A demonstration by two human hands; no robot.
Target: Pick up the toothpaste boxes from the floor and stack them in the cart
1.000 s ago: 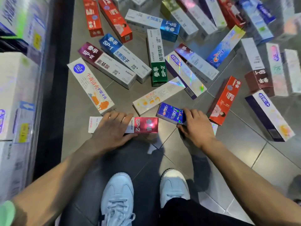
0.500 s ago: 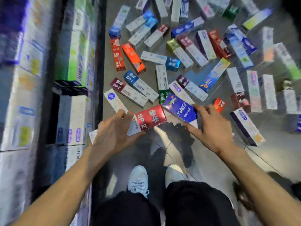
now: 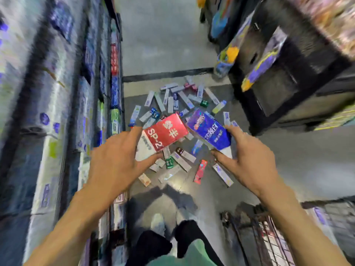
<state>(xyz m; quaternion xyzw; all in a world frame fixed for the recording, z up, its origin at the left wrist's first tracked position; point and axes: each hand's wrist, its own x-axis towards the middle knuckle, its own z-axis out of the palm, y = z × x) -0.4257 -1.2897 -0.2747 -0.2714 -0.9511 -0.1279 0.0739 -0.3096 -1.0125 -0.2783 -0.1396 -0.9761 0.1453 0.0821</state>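
Head camera, high, facing down at floor (image 3: pixel 288 150).

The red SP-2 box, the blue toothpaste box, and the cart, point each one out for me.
red SP-2 box (image 3: pixel 166 132): head view, middle of its red face.
blue toothpaste box (image 3: pixel 208 132): head view, middle of its blue face.
cart (image 3: pixel 272 240): head view, wire side at lower right.

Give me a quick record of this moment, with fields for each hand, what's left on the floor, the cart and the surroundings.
left hand: grips red and white SP-2 box, lifted off the floor
right hand: grips blue box, also lifted
floor: many toothpaste boxes scattered below
cart: wire frame at lower right, contents unclear
surroundings: stocked shelves on the left
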